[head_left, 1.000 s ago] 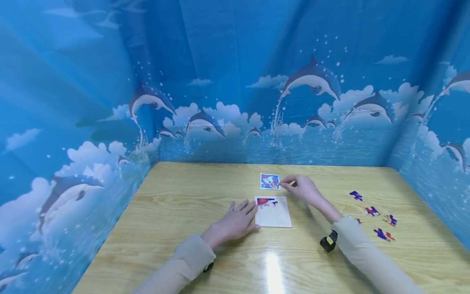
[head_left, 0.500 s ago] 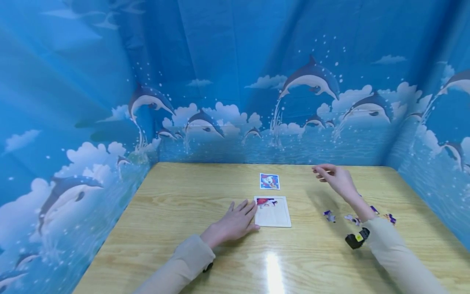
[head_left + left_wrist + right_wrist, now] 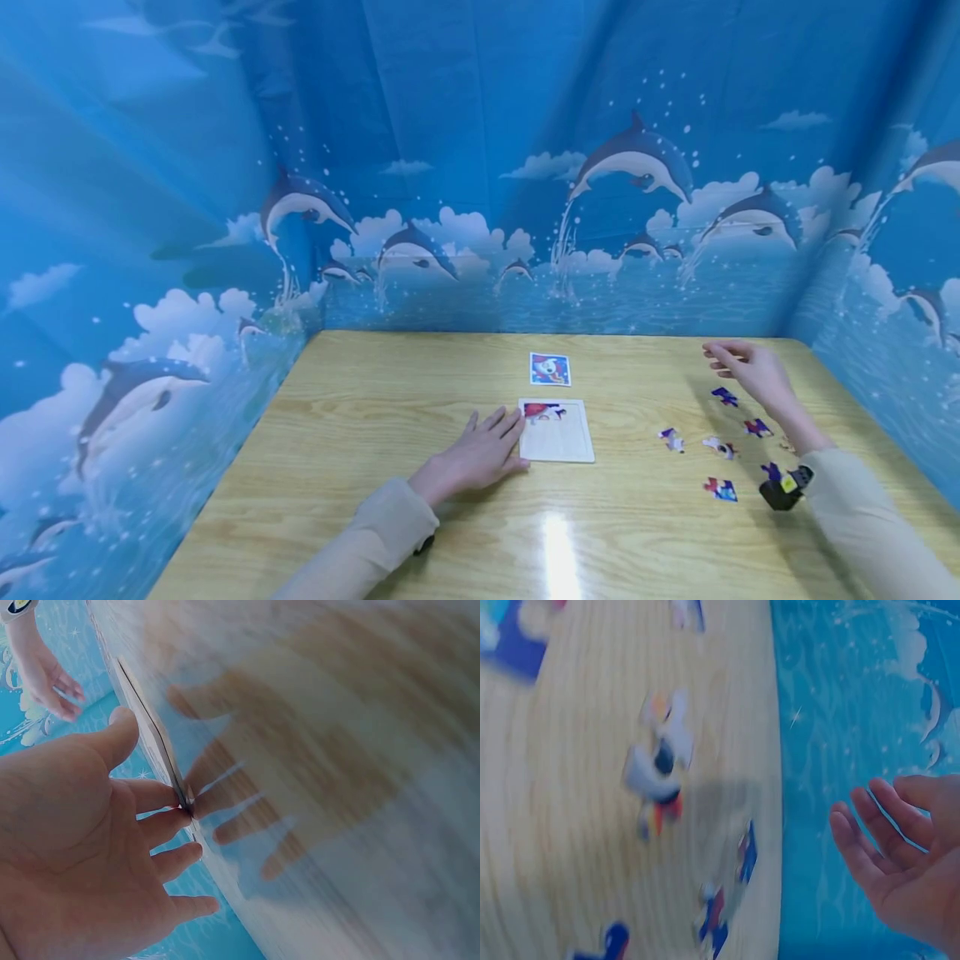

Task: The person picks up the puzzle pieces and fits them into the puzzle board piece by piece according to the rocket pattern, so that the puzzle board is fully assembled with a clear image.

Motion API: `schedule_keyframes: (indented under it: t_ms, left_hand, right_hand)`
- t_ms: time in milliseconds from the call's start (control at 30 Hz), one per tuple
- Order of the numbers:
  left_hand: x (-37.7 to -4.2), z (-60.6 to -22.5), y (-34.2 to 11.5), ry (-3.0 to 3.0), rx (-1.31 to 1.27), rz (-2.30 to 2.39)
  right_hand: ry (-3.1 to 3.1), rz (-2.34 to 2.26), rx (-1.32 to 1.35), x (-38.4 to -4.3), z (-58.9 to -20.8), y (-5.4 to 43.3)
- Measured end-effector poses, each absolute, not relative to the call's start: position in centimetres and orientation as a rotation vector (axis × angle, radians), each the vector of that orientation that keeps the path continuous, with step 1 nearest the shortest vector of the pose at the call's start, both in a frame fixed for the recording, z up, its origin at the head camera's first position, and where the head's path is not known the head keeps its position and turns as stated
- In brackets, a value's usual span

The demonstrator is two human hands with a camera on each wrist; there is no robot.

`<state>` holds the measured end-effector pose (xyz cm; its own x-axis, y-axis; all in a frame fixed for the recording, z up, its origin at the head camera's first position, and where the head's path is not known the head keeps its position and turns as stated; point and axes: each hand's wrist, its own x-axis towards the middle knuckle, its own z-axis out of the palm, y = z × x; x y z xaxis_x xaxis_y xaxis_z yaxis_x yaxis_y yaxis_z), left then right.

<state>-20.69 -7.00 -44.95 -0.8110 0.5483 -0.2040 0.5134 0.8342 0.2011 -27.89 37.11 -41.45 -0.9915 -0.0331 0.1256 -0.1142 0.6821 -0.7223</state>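
In the head view, my left hand (image 3: 480, 450) lies with spread fingers at the left edge of a white puzzle board (image 3: 558, 442). Its fingertips meet that edge in the left wrist view too. Joined red, purple and white puzzle pieces (image 3: 543, 412) fill the board's upper left corner. My right hand (image 3: 753, 379) hovers over the right side of the table, fingers loosely bent and holding nothing. Below it lie loose jigsaw pieces: a purple one (image 3: 724, 397), a red and purple one (image 3: 757, 427) and a white one (image 3: 720, 447). The right sleeve and wrist camera partly cover others.
A small square picture card (image 3: 550, 369) with a white character lies behind the board. Two more loose pieces, one grey and purple (image 3: 672, 440) and one red and blue (image 3: 721, 489), lie right of the board. A blue dolphin curtain (image 3: 450, 167) encloses the wooden table (image 3: 360, 417).
My right hand has moved from beside the picture card rightward to above the loose pieces, uncovering several of them. My left hand and the board have stayed in place.
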Motion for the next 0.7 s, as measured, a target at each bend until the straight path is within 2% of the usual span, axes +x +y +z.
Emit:
schedule_keyframes:
  t_ms: [300,700]
  left_hand:
    - [-20.5,-44.7,-7.0,2.757,0.810,0.192]
    - [-20.7,-44.8,-6.9,2.761,0.802,0.178]
  right_hand:
    - [-2.972,0.864,0.161,-28.0,-42.9,40.1]
    - [-3.107,0.687,0.282,-28.1,-43.7,41.4]
